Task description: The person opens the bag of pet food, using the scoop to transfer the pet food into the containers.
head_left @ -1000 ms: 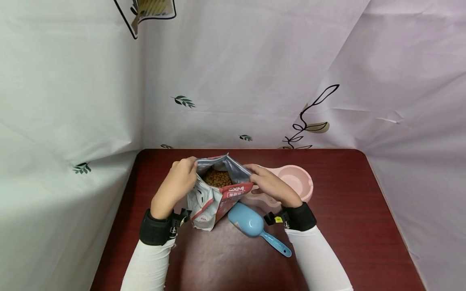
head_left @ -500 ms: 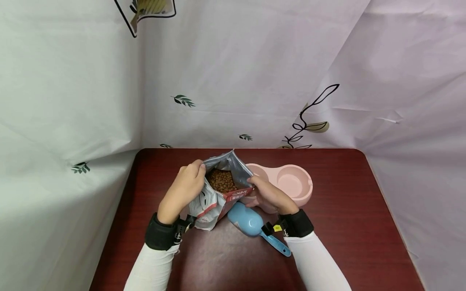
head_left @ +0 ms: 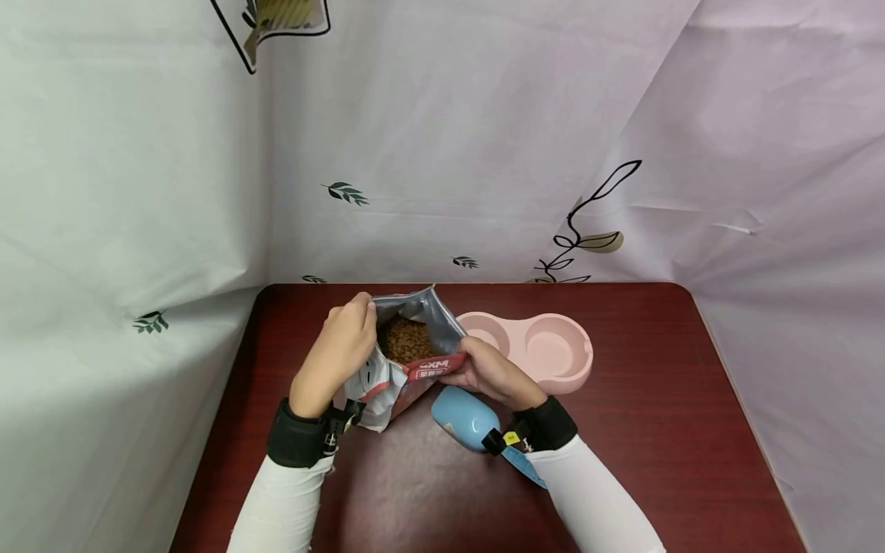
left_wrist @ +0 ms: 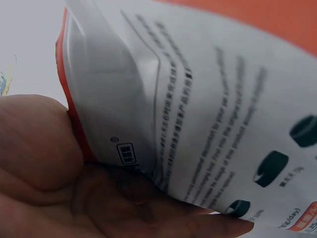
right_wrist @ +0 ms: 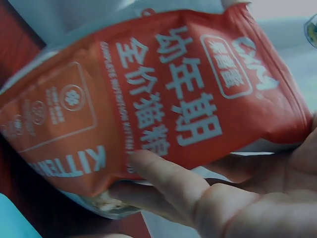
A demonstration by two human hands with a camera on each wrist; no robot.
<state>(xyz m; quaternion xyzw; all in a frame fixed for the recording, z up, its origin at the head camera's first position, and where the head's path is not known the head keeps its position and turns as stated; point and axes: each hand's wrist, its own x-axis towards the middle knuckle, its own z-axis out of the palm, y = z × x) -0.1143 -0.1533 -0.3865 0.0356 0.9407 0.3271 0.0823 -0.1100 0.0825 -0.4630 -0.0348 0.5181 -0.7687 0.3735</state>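
Observation:
An open bag of kitten food (head_left: 408, 388), silver-lined inside, stands upright at the table's middle with brown kibble (head_left: 408, 342) showing in its mouth. My left hand (head_left: 339, 346) holds the left edge of the mouth. At the opposite corner my right hand (head_left: 494, 372) grips the rim, its other fingers lying along the bag's side. The left wrist view has the bag's white printed panel (left_wrist: 198, 99) above the left hand (left_wrist: 49, 158). In the right wrist view, fingers of the right hand (right_wrist: 223, 198) lie against the red and orange face (right_wrist: 198, 84).
A blue scoop (head_left: 463, 415) lies in front of the bag, its handle partly under the right wrist in the head view. Behind the right hand sits a pink double bowl (head_left: 517, 338). White patterned cloth (head_left: 449, 153) hangs around the dark red table (head_left: 664, 430).
The bag's mouth tilted right, then came back left with both hands. My right hand has moved down and left, uncovering more of the pink bowl and covering part of the scoop's handle.

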